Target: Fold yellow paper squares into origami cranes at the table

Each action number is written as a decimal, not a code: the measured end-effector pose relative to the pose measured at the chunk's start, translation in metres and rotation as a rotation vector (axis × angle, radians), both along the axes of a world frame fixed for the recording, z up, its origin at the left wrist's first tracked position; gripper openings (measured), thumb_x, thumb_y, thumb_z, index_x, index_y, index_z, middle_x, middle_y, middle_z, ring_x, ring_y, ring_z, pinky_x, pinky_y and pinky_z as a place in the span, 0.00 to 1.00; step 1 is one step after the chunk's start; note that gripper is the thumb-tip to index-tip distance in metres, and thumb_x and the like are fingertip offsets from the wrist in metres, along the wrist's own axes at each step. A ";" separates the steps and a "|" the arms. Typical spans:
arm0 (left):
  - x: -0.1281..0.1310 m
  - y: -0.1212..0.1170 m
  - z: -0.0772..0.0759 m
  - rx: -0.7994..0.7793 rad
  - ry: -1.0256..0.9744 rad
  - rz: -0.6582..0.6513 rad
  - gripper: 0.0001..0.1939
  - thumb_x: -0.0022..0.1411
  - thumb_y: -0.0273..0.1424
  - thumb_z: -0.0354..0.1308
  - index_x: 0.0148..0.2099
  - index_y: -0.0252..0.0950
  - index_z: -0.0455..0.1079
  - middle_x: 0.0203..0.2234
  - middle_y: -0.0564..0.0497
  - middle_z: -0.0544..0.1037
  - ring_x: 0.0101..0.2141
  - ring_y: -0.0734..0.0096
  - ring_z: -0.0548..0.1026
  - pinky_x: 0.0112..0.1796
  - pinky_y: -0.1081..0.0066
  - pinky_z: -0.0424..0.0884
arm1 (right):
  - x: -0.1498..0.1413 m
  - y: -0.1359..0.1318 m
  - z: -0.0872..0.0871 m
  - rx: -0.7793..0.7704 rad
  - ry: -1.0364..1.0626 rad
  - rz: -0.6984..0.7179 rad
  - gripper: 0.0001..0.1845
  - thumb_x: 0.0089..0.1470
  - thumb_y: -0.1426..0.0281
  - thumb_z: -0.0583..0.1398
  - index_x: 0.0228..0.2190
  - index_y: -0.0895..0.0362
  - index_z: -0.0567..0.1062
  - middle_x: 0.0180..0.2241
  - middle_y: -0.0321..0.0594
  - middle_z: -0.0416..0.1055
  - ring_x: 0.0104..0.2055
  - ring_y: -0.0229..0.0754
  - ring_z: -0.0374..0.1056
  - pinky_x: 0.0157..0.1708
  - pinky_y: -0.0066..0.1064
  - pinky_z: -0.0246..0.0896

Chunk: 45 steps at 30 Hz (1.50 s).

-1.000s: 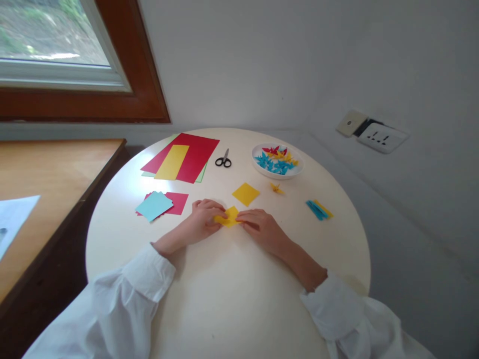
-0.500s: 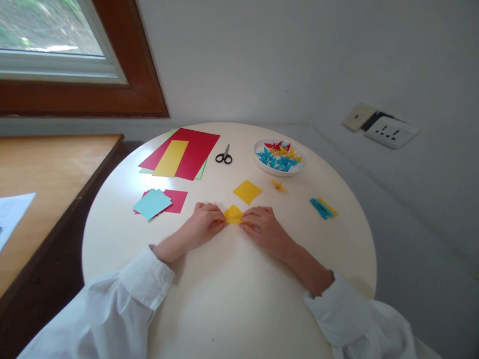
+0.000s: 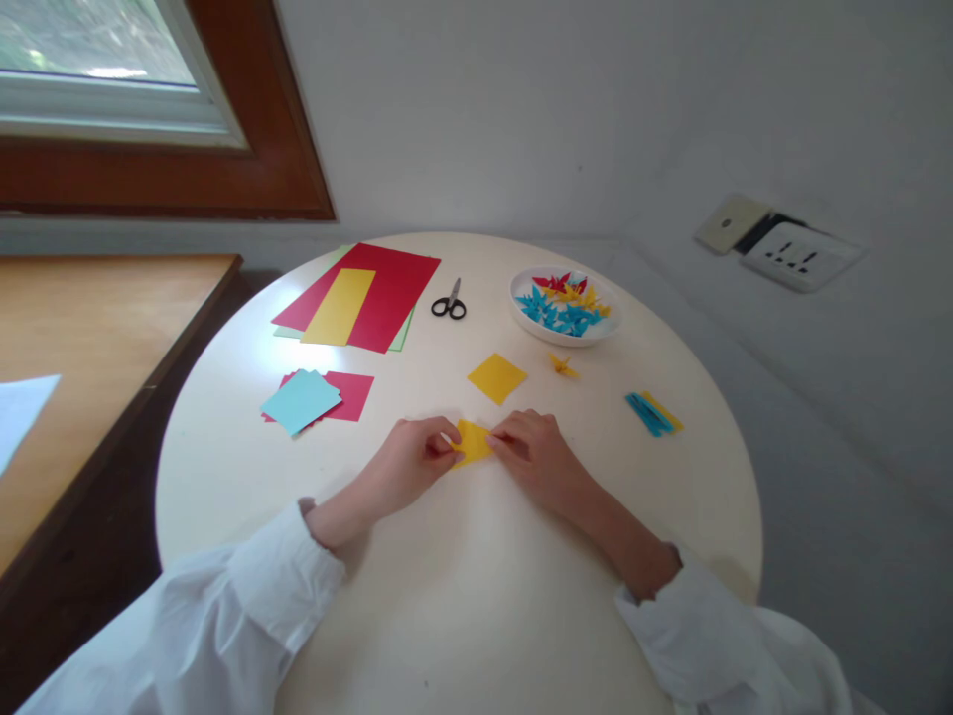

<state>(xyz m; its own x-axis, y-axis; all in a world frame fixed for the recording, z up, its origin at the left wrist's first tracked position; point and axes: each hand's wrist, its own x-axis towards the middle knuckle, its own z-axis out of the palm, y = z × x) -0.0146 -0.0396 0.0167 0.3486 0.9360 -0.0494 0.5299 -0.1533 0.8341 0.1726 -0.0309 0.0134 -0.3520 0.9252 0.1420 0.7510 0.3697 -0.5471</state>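
Note:
A small folded yellow paper (image 3: 472, 442) lies at the middle of the round white table (image 3: 462, 586). My left hand (image 3: 414, 460) pinches its left end with curled fingers. My right hand (image 3: 533, 453) pinches its right end the same way. Both hands rest on the tabletop, close together. A flat yellow paper square (image 3: 496, 377) lies just beyond the hands.
Farther back lie large red and yellow sheets (image 3: 358, 295), black scissors (image 3: 449, 303) and a white plate (image 3: 564, 334) of small paper cranes. A light-blue square (image 3: 301, 400) sits on red paper at the left. One yellow crane (image 3: 563, 365) and blue-yellow strips (image 3: 653, 412) lie right. A wooden desk (image 3: 89, 348) adjoins on the left.
The yellow paper has gone from a raised diamond shape to a flatter folded piece between my fingers. Both hands shifted slightly toward me. The view tilted a little.

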 end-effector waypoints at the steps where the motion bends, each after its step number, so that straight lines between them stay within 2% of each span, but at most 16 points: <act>1: 0.000 -0.001 -0.001 -0.008 -0.016 0.002 0.03 0.54 0.29 0.53 0.32 0.35 0.65 0.22 0.53 0.75 0.23 0.75 0.70 0.25 0.75 0.63 | 0.000 0.000 -0.001 -0.002 -0.008 -0.002 0.09 0.52 0.74 0.56 0.21 0.57 0.71 0.25 0.37 0.72 0.31 0.39 0.63 0.34 0.33 0.49; 7: 0.001 -0.004 0.002 -0.023 -0.001 0.001 0.04 0.56 0.29 0.51 0.36 0.37 0.59 0.20 0.55 0.75 0.19 0.76 0.67 0.23 0.75 0.63 | -0.005 0.002 -0.004 0.045 -0.105 -0.014 0.09 0.54 0.73 0.54 0.23 0.57 0.71 0.27 0.38 0.73 0.32 0.41 0.62 0.33 0.33 0.47; 10: 0.000 -0.006 0.009 0.002 0.125 0.005 0.03 0.57 0.29 0.49 0.35 0.37 0.62 0.21 0.53 0.76 0.19 0.75 0.68 0.25 0.73 0.64 | -0.010 0.002 -0.005 0.071 -0.219 -0.041 0.08 0.54 0.72 0.54 0.25 0.57 0.71 0.29 0.39 0.73 0.33 0.43 0.62 0.33 0.34 0.45; 15: 0.000 -0.009 0.019 0.076 0.304 -0.042 0.11 0.57 0.28 0.48 0.40 0.38 0.69 0.23 0.52 0.77 0.25 0.70 0.72 0.32 0.68 0.66 | -0.014 0.003 -0.006 0.124 -0.302 -0.058 0.09 0.54 0.71 0.54 0.24 0.56 0.70 0.28 0.41 0.73 0.33 0.44 0.61 0.32 0.35 0.44; 20: 0.001 -0.011 0.019 0.134 0.436 -0.117 0.14 0.58 0.29 0.48 0.43 0.39 0.72 0.29 0.48 0.78 0.34 0.62 0.73 0.37 0.64 0.66 | -0.015 0.002 -0.004 0.133 -0.344 -0.056 0.09 0.55 0.70 0.54 0.25 0.56 0.70 0.29 0.40 0.73 0.32 0.43 0.61 0.32 0.35 0.43; 25: 0.001 -0.015 0.015 0.207 0.539 -0.154 0.15 0.60 0.30 0.47 0.45 0.39 0.71 0.30 0.47 0.77 0.34 0.61 0.72 0.36 0.63 0.65 | -0.015 0.002 -0.005 0.141 -0.303 -0.045 0.08 0.54 0.70 0.54 0.25 0.56 0.70 0.29 0.40 0.73 0.33 0.44 0.60 0.33 0.36 0.43; 29: 0.001 -0.015 0.013 0.239 0.541 -0.164 0.15 0.60 0.30 0.46 0.45 0.38 0.71 0.29 0.46 0.77 0.33 0.63 0.71 0.34 0.65 0.65 | -0.015 0.005 -0.008 0.132 -0.211 -0.050 0.09 0.53 0.71 0.55 0.22 0.56 0.69 0.28 0.39 0.73 0.35 0.43 0.60 0.34 0.36 0.43; 39: 0.003 -0.015 0.014 0.152 0.556 -0.176 0.17 0.61 0.30 0.45 0.50 0.37 0.68 0.30 0.45 0.75 0.34 0.60 0.70 0.36 0.62 0.65 | -0.017 0.006 -0.012 0.138 -0.237 -0.091 0.10 0.54 0.70 0.54 0.22 0.56 0.67 0.27 0.40 0.72 0.33 0.43 0.59 0.34 0.37 0.42; 45: 0.003 -0.014 0.014 0.146 0.555 -0.181 0.17 0.61 0.30 0.45 0.48 0.37 0.69 0.30 0.45 0.74 0.34 0.59 0.70 0.36 0.61 0.64 | -0.017 0.006 -0.014 0.131 -0.248 -0.094 0.10 0.54 0.69 0.53 0.22 0.57 0.67 0.28 0.40 0.71 0.34 0.43 0.60 0.35 0.36 0.42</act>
<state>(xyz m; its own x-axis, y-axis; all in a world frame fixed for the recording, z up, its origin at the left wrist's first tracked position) -0.0120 -0.0537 0.0303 0.4621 0.8749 -0.1450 0.8350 -0.3742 0.4033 0.1552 -0.0246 -0.0007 -0.3045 0.9348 0.1826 0.8902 0.3475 -0.2947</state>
